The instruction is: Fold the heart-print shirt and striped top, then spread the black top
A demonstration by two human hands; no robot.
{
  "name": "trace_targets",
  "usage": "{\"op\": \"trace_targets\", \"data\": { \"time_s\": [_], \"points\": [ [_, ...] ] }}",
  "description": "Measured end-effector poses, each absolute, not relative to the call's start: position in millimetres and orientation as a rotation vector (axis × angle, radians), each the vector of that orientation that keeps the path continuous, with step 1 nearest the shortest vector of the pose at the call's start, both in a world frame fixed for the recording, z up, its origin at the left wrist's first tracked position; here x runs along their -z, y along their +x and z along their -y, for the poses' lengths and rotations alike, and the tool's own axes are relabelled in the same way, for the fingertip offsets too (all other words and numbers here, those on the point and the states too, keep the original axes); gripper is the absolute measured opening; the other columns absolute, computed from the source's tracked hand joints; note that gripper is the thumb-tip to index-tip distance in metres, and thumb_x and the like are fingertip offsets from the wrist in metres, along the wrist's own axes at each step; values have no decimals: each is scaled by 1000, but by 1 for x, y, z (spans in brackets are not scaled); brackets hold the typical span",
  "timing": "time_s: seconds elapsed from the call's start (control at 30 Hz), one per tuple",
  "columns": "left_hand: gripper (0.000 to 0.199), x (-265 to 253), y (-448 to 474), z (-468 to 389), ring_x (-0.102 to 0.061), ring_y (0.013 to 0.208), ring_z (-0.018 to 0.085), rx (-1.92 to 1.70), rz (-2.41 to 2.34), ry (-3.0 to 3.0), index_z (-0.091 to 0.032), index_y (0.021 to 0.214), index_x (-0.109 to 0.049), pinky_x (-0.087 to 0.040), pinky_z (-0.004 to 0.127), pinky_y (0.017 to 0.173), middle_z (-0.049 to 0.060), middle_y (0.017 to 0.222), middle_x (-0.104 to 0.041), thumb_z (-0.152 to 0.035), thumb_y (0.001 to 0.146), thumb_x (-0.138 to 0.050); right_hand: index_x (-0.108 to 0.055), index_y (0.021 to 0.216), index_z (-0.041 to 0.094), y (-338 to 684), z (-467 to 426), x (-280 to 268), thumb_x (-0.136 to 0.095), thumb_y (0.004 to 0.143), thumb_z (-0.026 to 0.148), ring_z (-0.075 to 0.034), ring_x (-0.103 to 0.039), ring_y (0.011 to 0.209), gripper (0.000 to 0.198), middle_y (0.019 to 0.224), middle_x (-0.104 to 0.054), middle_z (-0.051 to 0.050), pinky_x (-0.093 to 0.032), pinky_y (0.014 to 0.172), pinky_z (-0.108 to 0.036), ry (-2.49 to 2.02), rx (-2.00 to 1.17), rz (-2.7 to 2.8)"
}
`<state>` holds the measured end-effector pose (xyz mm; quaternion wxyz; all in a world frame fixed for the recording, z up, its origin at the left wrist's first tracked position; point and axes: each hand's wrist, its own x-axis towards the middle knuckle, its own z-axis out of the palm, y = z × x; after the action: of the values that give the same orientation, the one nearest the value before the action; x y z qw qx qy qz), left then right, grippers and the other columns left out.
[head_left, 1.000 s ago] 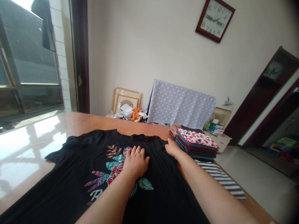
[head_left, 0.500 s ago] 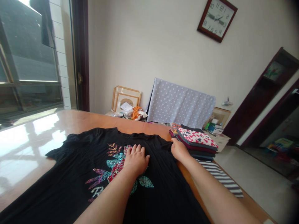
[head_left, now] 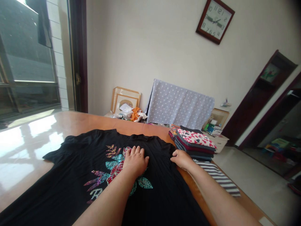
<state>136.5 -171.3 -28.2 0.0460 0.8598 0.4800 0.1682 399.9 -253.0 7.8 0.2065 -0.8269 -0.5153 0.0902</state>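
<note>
A black T-shirt (head_left: 77, 163) lies spread over the wooden table (head_left: 82, 121), its front facing up with a sequined flower design in red, teal and purple. My left hand (head_left: 135, 160) rests flat on the flower design, fingers stretched out. At the shirt's right sleeve edge, my right hand (head_left: 182, 159) is closed, thumb and fingers pinching the black cloth. Just beyond that hand is a stack of folded clothes (head_left: 197, 141), topped by a white piece with red and dark spots.
Striped cloth (head_left: 218, 177) lies along the table's right edge below the stack. Behind the table are a grey polka-dot cloth (head_left: 181, 103), picture frames (head_left: 125, 95) and a small cabinet (head_left: 218, 142). A clock (head_left: 215, 21) hangs on the wall.
My right hand has moved slightly down along the sleeve edge, toward me. My left hand stays flat on the shirt. The whole view has shifted a little.
</note>
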Motion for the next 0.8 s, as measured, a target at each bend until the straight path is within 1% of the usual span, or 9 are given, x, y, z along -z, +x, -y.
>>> {"op": "trace_targets", "data": {
  "time_s": [0.07,0.13,0.27,0.37,0.47,0.57,0.63,0.7,0.8],
  "points": [
    [63,29,137,171,-29,149,36,-518,-1465,2626,-18,143,-53,-22,59,118,14,159,-41,-56,97,-32,-68,69,20,400,254,-7,-69,64,20,-16,-59,65,5,64,-66,1,-33,56,-23,-2272,-281,1416],
    [64,29,137,171,-29,149,37,-519,-1468,2625,-18,144,-52,-21,59,118,14,159,-42,-57,97,-32,-63,65,20,397,256,-6,-66,65,19,-14,-58,63,4,62,-63,2,-33,55,-22,-2223,-306,1391],
    [64,29,137,171,-28,150,37,-509,-1466,2620,-18,145,-51,-21,59,118,14,160,-41,-57,97,-32,-56,75,21,389,259,-8,-55,76,25,-13,-57,54,4,57,-55,5,-36,52,-21,-2121,-412,1324],
    [65,28,137,171,-28,150,37,-502,-1469,2614,-18,145,-51,-21,59,118,14,160,-40,-57,97,-32,-55,81,22,388,262,-9,-54,77,26,-13,-54,50,6,58,-53,6,-37,50,-22,-2059,-518,1305],
    [64,27,137,171,-28,149,37,-505,-1465,2612,-18,144,-52,-21,59,118,14,159,-41,-57,97,-32,-59,85,21,395,267,-9,-57,74,23,-14,-56,60,12,67,-60,4,-37,55,-22,-2070,-454,1349],
    [64,27,136,171,-29,149,37,-508,-1453,2612,-18,143,-53,-21,60,118,15,159,-41,-56,97,-33,-62,93,23,401,275,-10,-59,74,22,-17,-62,75,19,84,-69,0,-38,65,-24,-2232,-150,1471],
    [64,26,136,172,-29,149,37,-508,-1451,2611,-18,143,-53,-21,60,118,15,159,-41,-56,97,-33,-62,105,24,400,281,-12,-62,78,27,-21,-65,86,27,98,-72,-3,-38,69,-27,-2341,18,1543],
    [64,25,136,172,-29,149,37,-506,-1457,2611,-18,144,-53,-21,60,118,15,159,-41,-56,97,-33,-59,116,25,396,286,-16,-61,83,32,-24,-66,96,34,110,-72,-6,-38,73,-28,-2404,105,1589],
    [64,25,136,172,-29,149,37,-503,-1464,2610,-18,144,-52,-21,59,118,14,159,-41,-56,97,-33,-59,118,25,388,290,-22,-52,92,35,-25,-67,101,29,112,-73,-8,-37,73,-30,-2460,105,1612]
  ]
}}
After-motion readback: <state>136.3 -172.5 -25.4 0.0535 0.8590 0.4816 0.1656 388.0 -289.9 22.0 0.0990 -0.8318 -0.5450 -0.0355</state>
